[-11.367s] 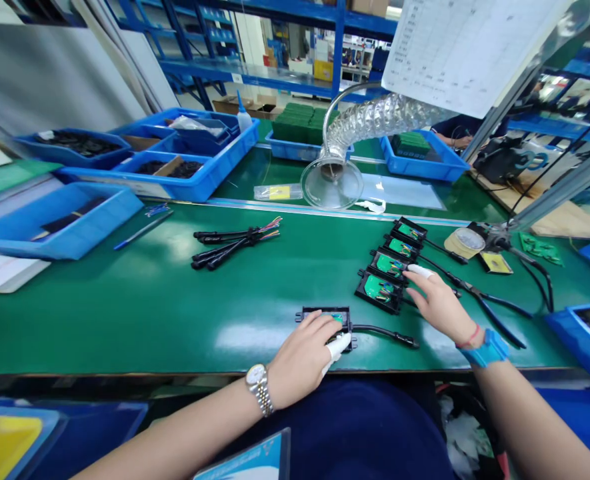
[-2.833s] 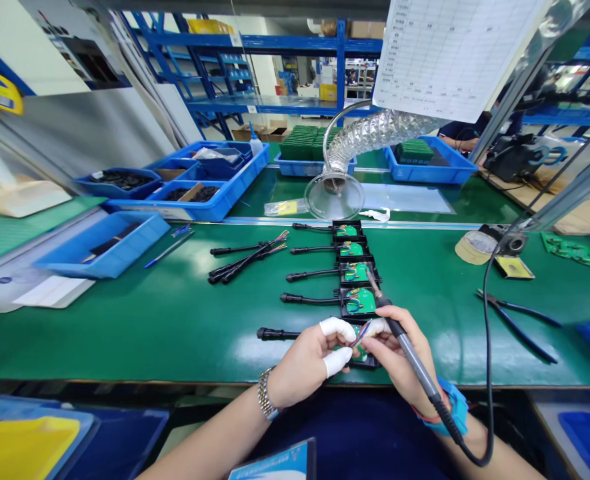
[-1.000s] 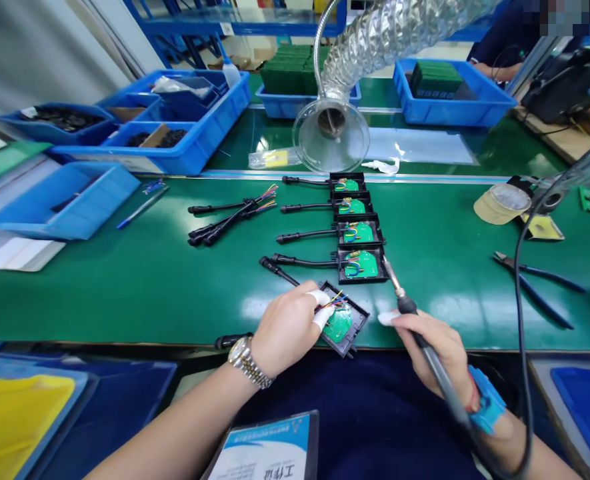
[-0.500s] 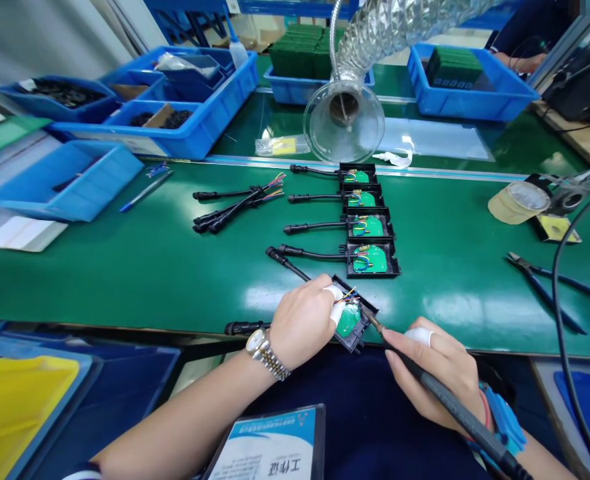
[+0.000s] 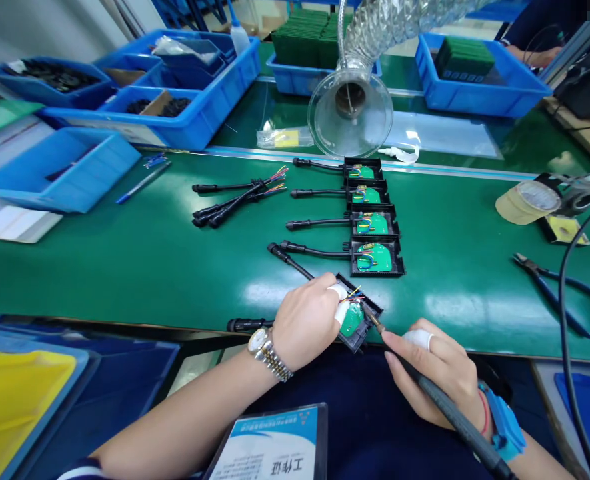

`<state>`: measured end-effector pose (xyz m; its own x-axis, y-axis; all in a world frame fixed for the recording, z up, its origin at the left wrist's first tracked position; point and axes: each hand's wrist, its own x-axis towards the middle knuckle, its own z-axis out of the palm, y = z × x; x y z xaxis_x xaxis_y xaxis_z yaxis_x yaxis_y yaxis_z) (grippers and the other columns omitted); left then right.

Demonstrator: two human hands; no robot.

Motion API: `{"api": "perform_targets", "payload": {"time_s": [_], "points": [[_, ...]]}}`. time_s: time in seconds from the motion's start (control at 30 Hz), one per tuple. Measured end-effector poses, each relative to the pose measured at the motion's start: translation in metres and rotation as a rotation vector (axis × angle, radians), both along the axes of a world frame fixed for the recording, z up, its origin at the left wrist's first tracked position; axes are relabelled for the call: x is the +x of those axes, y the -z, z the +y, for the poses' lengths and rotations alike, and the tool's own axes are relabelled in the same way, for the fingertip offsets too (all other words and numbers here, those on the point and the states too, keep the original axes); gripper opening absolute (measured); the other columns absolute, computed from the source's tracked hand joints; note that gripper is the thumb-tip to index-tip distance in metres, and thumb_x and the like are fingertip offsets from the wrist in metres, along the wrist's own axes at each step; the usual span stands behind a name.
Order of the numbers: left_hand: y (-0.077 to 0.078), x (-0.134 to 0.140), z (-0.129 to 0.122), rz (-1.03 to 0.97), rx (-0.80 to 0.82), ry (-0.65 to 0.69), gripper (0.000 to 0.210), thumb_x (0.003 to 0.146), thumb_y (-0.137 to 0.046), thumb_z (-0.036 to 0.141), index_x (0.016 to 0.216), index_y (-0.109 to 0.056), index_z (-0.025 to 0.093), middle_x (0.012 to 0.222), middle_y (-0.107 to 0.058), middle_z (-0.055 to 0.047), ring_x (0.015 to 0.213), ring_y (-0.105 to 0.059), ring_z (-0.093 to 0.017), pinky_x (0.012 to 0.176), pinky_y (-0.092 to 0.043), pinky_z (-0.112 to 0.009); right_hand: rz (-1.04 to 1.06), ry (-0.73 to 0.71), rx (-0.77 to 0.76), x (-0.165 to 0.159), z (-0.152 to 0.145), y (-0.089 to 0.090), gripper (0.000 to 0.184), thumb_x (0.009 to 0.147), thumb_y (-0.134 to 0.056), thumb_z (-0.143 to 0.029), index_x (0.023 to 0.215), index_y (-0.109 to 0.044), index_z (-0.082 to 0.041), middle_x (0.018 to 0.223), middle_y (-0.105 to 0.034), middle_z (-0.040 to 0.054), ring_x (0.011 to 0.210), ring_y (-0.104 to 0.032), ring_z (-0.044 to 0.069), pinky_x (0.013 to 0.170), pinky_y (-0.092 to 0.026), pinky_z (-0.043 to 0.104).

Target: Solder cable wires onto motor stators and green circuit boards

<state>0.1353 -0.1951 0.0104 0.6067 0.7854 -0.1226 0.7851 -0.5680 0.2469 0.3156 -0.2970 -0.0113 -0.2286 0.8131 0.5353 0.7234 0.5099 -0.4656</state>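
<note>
My left hand, white covers on its fingertips, is closed in a pinch on thin coloured wires above a green circuit board. That board lies in a black plastic case, tilted at the table's front edge, with a black cable running out to the upper left. A soldering iron is gripped in my right hand. Its tip reaches the wire ends at the board; whether it touches them I cannot tell. My left fingers partly hide the board and wires.
Several cased boards with cables form a column behind my hands. Loose cables lie left of them. A fume extractor funnel hangs behind. Pliers and a round tub are at right, blue bins at back left.
The whole view has shifted slightly. Both hands keep their hold, and the iron's tip stays at the wire ends on the board.
</note>
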Motion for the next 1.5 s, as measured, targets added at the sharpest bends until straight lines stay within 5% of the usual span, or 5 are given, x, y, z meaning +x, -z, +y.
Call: {"api": "perform_targets", "payload": {"time_s": [0.73, 1.1, 1.5], "points": [[0.002, 0.000, 0.000, 0.007, 0.023, 0.021, 0.022, 0.084, -0.044, 0.021, 0.084, -0.065, 0.016, 0.085, -0.058, -0.006, 0.073, -0.057, -0.017, 0.059, -0.042, -0.027, -0.068, 0.044, 0.043, -0.004, -0.002, -0.002, 0.043, 0.071, -0.060, -0.010, 0.113, -0.057, -0.017, 0.063, -0.053, 0.0015, 0.060, -0.051, 0.014, 0.059, -0.049, 0.030], [0.002, 0.000, 0.001, 0.003, 0.008, 0.019, 0.021, 0.085, -0.045, 0.023, 0.085, -0.066, 0.017, 0.085, -0.058, -0.005, 0.073, -0.058, -0.019, 0.059, -0.043, -0.030, 0.131, 0.047, -0.075, -0.003, 0.005, -0.009, 0.035, 0.072, -0.058, -0.006, 0.105, -0.062, -0.017, 0.059, -0.054, 0.0013, 0.055, -0.051, 0.012, 0.053, -0.047, 0.027], [0.002, 0.000, 0.001, -0.010, 0.004, 0.030, 0.022, 0.085, -0.044, 0.023, 0.085, -0.065, 0.016, 0.083, -0.058, -0.004, 0.073, -0.057, -0.019, 0.059, -0.043, -0.030, 0.129, 0.044, -0.083, -0.003, 0.005, -0.011, 0.035, 0.074, -0.056, -0.006, 0.106, -0.061, -0.017, 0.061, -0.054, 0.0012, 0.056, -0.052, 0.012, 0.053, -0.047, 0.027]]}}
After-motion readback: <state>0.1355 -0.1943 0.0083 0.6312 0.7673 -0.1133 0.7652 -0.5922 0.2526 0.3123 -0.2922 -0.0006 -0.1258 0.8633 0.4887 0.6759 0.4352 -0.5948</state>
